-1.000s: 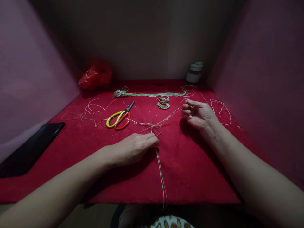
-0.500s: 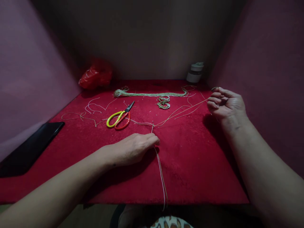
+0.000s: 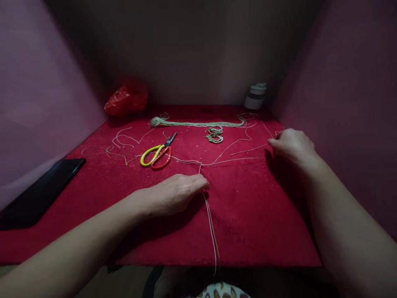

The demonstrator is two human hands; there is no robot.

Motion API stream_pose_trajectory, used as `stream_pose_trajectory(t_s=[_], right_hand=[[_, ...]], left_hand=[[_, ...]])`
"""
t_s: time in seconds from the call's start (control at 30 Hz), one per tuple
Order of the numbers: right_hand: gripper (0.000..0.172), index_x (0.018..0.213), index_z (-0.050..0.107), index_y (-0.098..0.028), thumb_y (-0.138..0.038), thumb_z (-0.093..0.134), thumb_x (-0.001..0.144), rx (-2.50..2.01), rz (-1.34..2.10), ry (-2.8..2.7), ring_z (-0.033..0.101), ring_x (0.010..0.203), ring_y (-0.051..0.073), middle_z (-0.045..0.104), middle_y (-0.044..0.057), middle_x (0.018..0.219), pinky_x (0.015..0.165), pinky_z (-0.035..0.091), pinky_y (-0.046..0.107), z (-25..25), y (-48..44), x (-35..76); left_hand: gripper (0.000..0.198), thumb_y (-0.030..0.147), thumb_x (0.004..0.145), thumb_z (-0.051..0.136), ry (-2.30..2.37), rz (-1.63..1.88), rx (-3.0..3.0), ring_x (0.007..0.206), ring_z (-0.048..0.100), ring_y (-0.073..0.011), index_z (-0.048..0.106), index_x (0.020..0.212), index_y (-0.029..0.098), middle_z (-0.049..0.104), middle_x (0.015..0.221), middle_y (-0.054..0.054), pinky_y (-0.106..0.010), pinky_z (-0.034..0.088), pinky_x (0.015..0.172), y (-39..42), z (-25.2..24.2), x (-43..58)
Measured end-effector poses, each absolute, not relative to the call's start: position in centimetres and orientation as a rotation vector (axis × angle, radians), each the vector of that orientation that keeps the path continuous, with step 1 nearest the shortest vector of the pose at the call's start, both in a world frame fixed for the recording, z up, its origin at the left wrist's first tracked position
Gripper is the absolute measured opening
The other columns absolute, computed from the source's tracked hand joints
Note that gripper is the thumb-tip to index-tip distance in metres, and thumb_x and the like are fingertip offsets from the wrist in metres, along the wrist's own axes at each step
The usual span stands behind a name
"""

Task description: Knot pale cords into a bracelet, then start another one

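My left hand pinches the thin cords just below a small pin standing in the red cloth. Pale and greenish cord ends hang from under its fingers, over the table's front edge. Out to the right, my right hand is palm down with its fingers closed at a thin cord; its fingertips are partly hidden. From the pin, a greenish cord stretches rightward and blurs before the hand. Other cords run left from the pin, past the yellow-and-red-handled scissors.
A bundle of green and white cords lies across the back, with braided loops in front. A red plastic bag is at back left, a lidded jar at back right. A black flat object lies at left.
My right hand has turned from palm up to palm down and dropped slightly toward the cloth. The greenish cord, raised before, now lies lower. My left hand keeps its place.
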State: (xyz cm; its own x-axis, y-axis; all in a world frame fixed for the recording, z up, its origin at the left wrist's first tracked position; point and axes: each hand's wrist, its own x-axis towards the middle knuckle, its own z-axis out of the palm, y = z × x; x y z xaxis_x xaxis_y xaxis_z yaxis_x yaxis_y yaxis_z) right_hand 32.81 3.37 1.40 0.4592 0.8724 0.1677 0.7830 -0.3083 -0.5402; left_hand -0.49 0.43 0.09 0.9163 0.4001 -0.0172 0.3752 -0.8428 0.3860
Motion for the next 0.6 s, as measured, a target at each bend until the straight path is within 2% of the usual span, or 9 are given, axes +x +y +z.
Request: stream_pose_trajectory(t_s=[0.07, 0.13, 0.2, 0.3, 0.43, 0.6], right_hand=[[0.016, 0.061, 0.052, -0.016, -0.022, 0.066, 0.062, -2.263, 0.057, -1.367, 0.055, 0.076, 0.029, 0.051, 0.010, 0.066, 0.064, 0.037, 0.043, 2.0, 2.9, 31.4], [0.019, 0.082, 0.059, -0.013, -0.029, 0.060, 0.073, -2.261, -0.212, -1.452, 0.056, 0.080, 0.029, 0.056, 0.017, 0.090, 0.066, 0.039, 0.043, 2.4, 2.4, 29.3], [0.022, 0.094, 0.061, -0.013, -0.028, 0.052, 0.081, -2.113, -0.275, -1.619, 0.057, 0.081, 0.025, 0.057, 0.018, 0.100, 0.067, 0.040, 0.038, 2.4, 1.8, 26.9], [0.018, 0.089, 0.064, -0.015, -0.025, 0.051, 0.082, -1.828, -0.023, -2.033, 0.056, 0.077, 0.019, 0.059, 0.011, 0.093, 0.066, 0.040, 0.030, 1.4, 1.0, 23.5], [0.018, 0.090, 0.063, -0.017, -0.027, 0.049, 0.083, -1.746, 0.089, -2.295, 0.057, 0.074, 0.019, 0.058, 0.010, 0.090, 0.059, 0.037, 0.028, -0.2, 0.3, 20.3], [0.024, 0.090, 0.061, -0.015, -0.023, 0.038, 0.089, -1.793, -0.001, -2.431, 0.058, 0.068, 0.020, 0.058, 0.011, 0.092, 0.053, 0.033, 0.029, -0.8, 0.0, 19.0]], left_hand=[[0.020, 0.013, 0.089, 0.038, 0.548, 0.119, 2.658, 0.075, 0.054, -0.0110, 0.055, 0.099, 0.016, 0.057, 0.091, -0.005, -0.022, 0.043, 0.068, 0.4, 0.4, -0.4], [0.020, 0.020, 0.091, 0.040, 0.581, 0.212, 2.633, 0.077, 0.054, -0.0115, 0.058, 0.099, 0.015, 0.057, 0.092, -0.006, -0.023, 0.043, 0.070, 0.5, 0.6, -0.2], [0.019, 0.024, 0.090, 0.043, 0.746, 0.389, 2.599, 0.077, 0.054, -0.0122, 0.059, 0.094, 0.013, 0.058, 0.089, -0.006, -0.024, 0.043, 0.071, 0.7, 0.5, 0.0], [0.021, 0.029, 0.089, 0.047, 1.134, 0.571, 2.500, 0.071, 0.054, -0.0128, 0.059, 0.084, 0.012, 0.060, 0.080, -0.005, -0.026, 0.042, 0.067, 1.5, 0.0, 0.4], [0.031, 0.044, 0.083, 0.053, 1.382, 0.389, 2.500, 0.067, 0.053, -0.0150, 0.058, 0.080, 0.014, 0.061, 0.078, -0.005, -0.027, 0.039, 0.061, 2.2, -0.8, 1.1], [0.021, 0.032, 0.087, 0.044, 1.455, 0.270, 2.658, 0.072, 0.057, -0.0187, 0.055, 0.083, 0.015, 0.061, 0.081, -0.006, -0.029, 0.038, 0.062, 2.0, -1.4, 1.8]])
